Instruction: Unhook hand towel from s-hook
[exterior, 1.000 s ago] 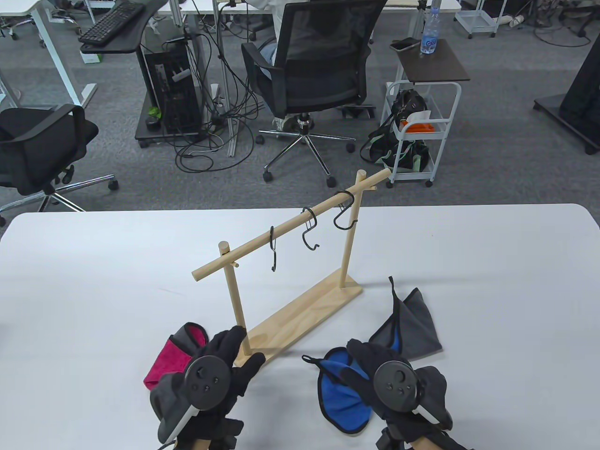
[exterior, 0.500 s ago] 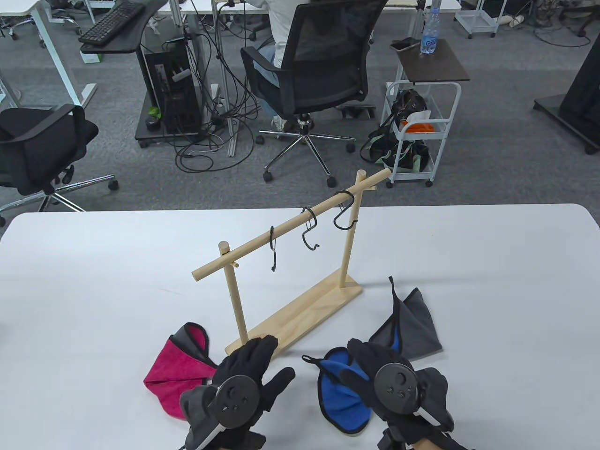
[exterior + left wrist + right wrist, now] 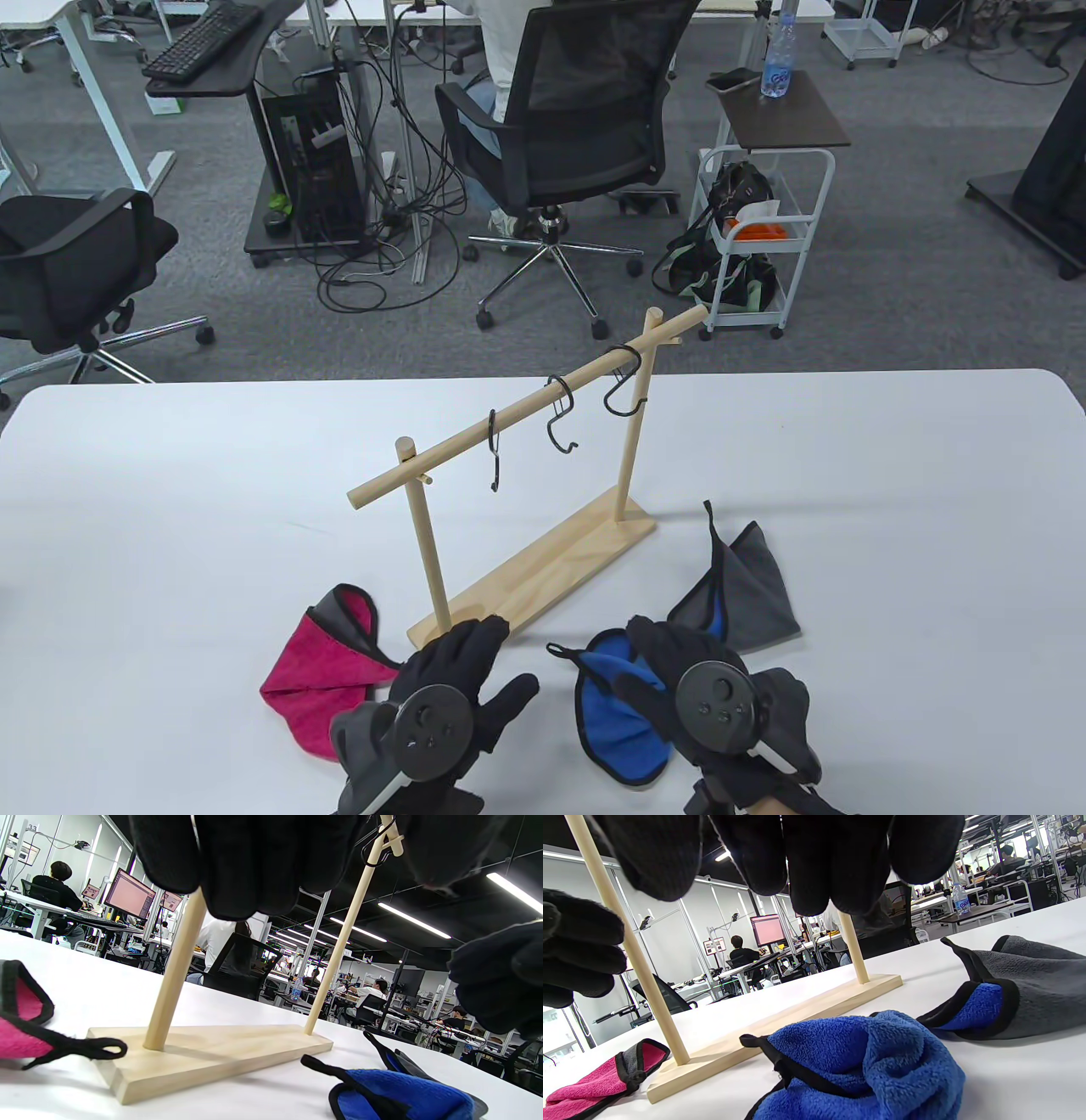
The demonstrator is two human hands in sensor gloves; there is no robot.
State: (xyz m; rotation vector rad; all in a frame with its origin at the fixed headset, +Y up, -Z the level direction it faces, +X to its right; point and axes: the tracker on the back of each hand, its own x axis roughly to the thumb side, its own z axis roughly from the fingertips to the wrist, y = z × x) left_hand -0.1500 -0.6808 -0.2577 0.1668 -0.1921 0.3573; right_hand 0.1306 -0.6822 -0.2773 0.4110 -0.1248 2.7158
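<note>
Table view — blue towel (image 3: 615,730) loop (image 3: 562,652) up-left

The rack (image 3: 543,560) ahead of both hands is pale, matt, unvarnished-looking wood, with thin dark metal s-hooks (image 3: 560,416) on its rail. The blue towel (image 3: 865,1065) under the right hand (image 3: 713,705) is fluffy cloth with smooth black edging; the pink towel (image 3: 318,679) beside the left hand (image 3: 441,705) looks alike. Both gloves are matt black knit; the table (image 3: 170,509) is smooth white.

An open-plan office: swivel chairs (image 3: 585,127), desks with monitors (image 3: 129,894) (people working), ceiling strip lights (image 3: 413,921)
</note>
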